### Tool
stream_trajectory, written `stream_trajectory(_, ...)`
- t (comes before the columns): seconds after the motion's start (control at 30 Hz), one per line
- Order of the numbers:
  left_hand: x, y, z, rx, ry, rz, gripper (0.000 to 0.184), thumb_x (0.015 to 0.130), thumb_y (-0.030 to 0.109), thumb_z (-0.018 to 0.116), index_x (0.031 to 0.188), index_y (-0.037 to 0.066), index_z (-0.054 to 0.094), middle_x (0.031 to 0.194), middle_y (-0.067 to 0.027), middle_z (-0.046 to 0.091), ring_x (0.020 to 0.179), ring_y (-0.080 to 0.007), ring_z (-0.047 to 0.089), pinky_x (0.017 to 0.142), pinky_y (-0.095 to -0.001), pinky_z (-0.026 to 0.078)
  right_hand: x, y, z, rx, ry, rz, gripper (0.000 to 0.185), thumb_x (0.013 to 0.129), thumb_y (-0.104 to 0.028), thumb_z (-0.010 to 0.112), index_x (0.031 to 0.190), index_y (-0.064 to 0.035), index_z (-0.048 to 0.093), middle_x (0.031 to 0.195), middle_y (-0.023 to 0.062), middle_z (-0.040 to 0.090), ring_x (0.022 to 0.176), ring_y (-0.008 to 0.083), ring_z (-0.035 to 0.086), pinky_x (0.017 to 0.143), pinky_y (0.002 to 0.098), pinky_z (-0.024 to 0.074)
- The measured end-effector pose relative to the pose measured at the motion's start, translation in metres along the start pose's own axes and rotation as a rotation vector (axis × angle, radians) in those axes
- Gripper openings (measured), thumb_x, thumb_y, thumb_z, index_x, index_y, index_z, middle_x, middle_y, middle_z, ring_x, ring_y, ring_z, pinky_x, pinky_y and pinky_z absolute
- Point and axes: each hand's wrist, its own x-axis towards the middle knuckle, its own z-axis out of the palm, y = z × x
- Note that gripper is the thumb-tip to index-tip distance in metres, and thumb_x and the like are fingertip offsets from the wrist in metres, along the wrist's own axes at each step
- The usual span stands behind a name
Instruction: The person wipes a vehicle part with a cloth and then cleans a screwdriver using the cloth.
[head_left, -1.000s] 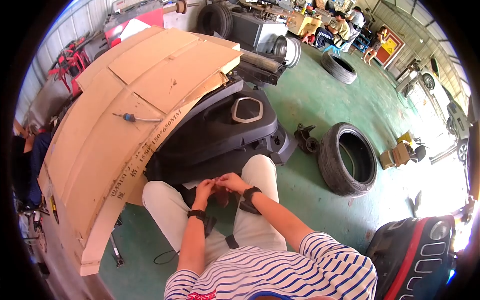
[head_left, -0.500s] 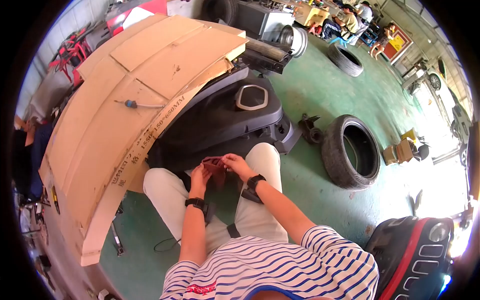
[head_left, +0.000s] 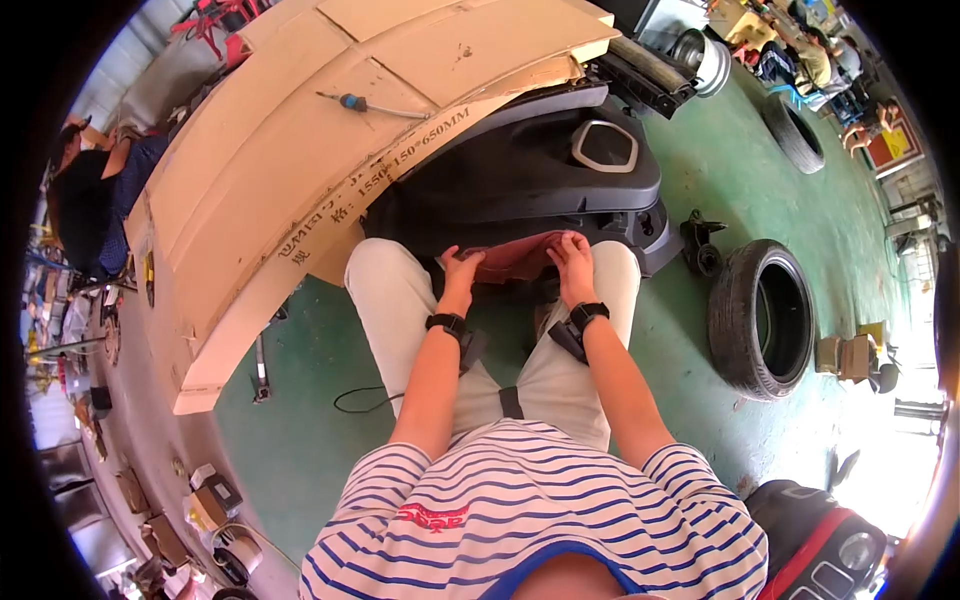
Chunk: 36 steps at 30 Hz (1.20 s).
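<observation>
A thin reddish-brown sheet [head_left: 515,258], which looks like sandpaper, is stretched between my two hands above the gap between my knees. My left hand [head_left: 461,275] pinches its left end, and my right hand [head_left: 574,264] grips the upper right corner. Just beyond the sheet lies a large black plastic car part [head_left: 490,165] with a silver-rimmed opening [head_left: 604,146]. Whether the sheet touches that part I cannot tell.
Left of the black part is a large cardboard sheet [head_left: 300,180] with a blue-handled tool [head_left: 353,103] on it. A tyre [head_left: 735,320] and a dark bracket [head_left: 701,240] are at right on the green floor [head_left: 660,390]. A person [head_left: 95,200] is at far left.
The reddish-brown sheet was folded or bunched between close hands; now it is spread wide, with my hands farther apart. My head view has shifted, so the surroundings sit farther right.
</observation>
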Motion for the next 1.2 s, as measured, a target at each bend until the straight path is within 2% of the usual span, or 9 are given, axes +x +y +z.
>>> stream_trajectory(0.17, 0.026, -0.026, -0.012, 0.197, -0.022, -0.083, 0.066, 0.074, 0.009, 0.065, 0.130, 0.016, 0.030, 0.109, -0.0092, 0.053, 0.095, -0.0215, 0.054, 0.073, -0.0368, 0.046, -0.005, -0.007, 0.006, 0.049, 0.013, -0.004, 0.006, 0.091, -0.017, 0.054, 0.095, -0.0129, 0.051, 0.089, -0.0021, 0.057, 0.087, 0.0106, 0.056, 0.085, 0.0303, 0.0441)
stream_trajectory(0.23, 0.034, -0.036, -0.016, 0.265, 0.039, 0.033, 0.055, 0.072, 0.003, 0.057, 0.124, 0.000, 0.040, 0.099, -0.0153, 0.058, 0.081, -0.0209, 0.059, 0.062, -0.0332, 0.051, -0.006, -0.009, 0.007, 0.066, 0.008, -0.011, 0.005, 0.091, -0.016, 0.054, 0.095, -0.0128, 0.052, 0.089, -0.0019, 0.057, 0.087, 0.0109, 0.057, 0.085, 0.0304, 0.0441)
stream_trajectory(0.37, 0.042, -0.043, -0.022, 0.291, 0.016, -0.023, 0.049, 0.071, 0.003, 0.056, 0.119, -0.001, 0.046, 0.092, -0.0154, 0.060, 0.076, -0.0192, 0.060, 0.058, -0.0315, 0.051, -0.005, -0.011, 0.005, 0.120, -0.002, -0.027, 0.007, 0.091, -0.018, 0.055, 0.095, -0.0128, 0.053, 0.090, -0.0026, 0.057, 0.087, 0.0109, 0.056, 0.084, 0.0297, 0.0434)
stream_trajectory(0.47, 0.037, -0.036, -0.021, 0.355, 0.008, -0.096, 0.038, 0.077, 0.005, 0.060, 0.113, 0.004, 0.049, 0.091, -0.0064, 0.060, 0.084, -0.0178, 0.058, 0.067, -0.0310, 0.051, -0.004, -0.012, 0.004, 0.156, 0.005, -0.040, 0.006, 0.090, -0.017, 0.055, 0.094, -0.0131, 0.052, 0.089, -0.0025, 0.057, 0.085, 0.0110, 0.056, 0.083, 0.0294, 0.0437)
stream_trajectory(0.63, 0.026, -0.015, -0.014, -0.213, -0.001, -0.134, 0.033, 0.075, 0.005, 0.054, 0.108, 0.010, 0.053, 0.085, -0.0025, 0.060, 0.074, -0.0128, 0.057, 0.062, -0.0264, 0.046, -0.001, -0.014, 0.002, 0.204, 0.060, -0.089, 0.006, 0.090, -0.017, 0.055, 0.094, -0.0132, 0.053, 0.088, -0.0023, 0.057, 0.082, 0.0107, 0.056, 0.079, 0.0272, 0.0430)
stream_trajectory(0.77, 0.019, 0.002, -0.016, -0.298, 0.028, -0.032, 0.030, 0.078, 0.007, 0.053, 0.108, 0.012, 0.052, 0.085, -0.0008, 0.059, 0.075, -0.0104, 0.054, 0.060, -0.0244, 0.044, -0.005, -0.018, 0.005, 0.206, 0.058, -0.053, 0.007, 0.087, -0.012, 0.055, 0.094, -0.0125, 0.052, 0.085, -0.0021, 0.056, 0.085, 0.0120, 0.054, 0.081, 0.0279, 0.0430)
stream_trajectory(1.07, 0.010, 0.011, -0.006, -0.405, -0.122, 0.319, 0.056, 0.081, 0.003, 0.052, 0.134, 0.016, 0.040, 0.116, -0.0062, 0.057, 0.100, -0.0118, 0.052, 0.087, -0.0261, 0.038, 0.009, 0.008, -0.011, 0.088, -0.036, -0.035, 0.013, 0.083, -0.010, 0.056, 0.096, -0.0098, 0.053, 0.093, 0.0014, 0.053, 0.089, 0.0123, 0.053, 0.077, 0.0276, 0.0423)
stream_trajectory(1.1, 0.011, 0.011, -0.006, -0.409, -0.147, 0.313, 0.066, 0.080, 0.001, 0.052, 0.141, 0.014, 0.030, 0.133, -0.0136, 0.045, 0.118, -0.0178, 0.045, 0.099, -0.0282, 0.031, 0.006, 0.003, -0.006, 0.088, -0.036, -0.029, 0.013, 0.083, -0.010, 0.056, 0.096, -0.0098, 0.053, 0.093, 0.0014, 0.053, 0.089, 0.0123, 0.053, 0.077, 0.0276, 0.0423)
stream_trajectory(1.2, 0.000, 0.017, -0.001, -0.338, -0.156, 0.357, 0.071, 0.079, 0.000, 0.051, 0.143, 0.014, 0.024, 0.144, -0.0173, 0.029, 0.133, -0.0219, 0.028, 0.106, -0.0303, 0.022, -0.008, -0.012, 0.008, -0.049, -0.004, 0.093, 0.018, 0.083, -0.012, 0.057, 0.101, -0.0094, 0.053, 0.095, 0.0014, 0.054, 0.088, 0.0127, 0.054, 0.074, 0.0261, 0.0433)
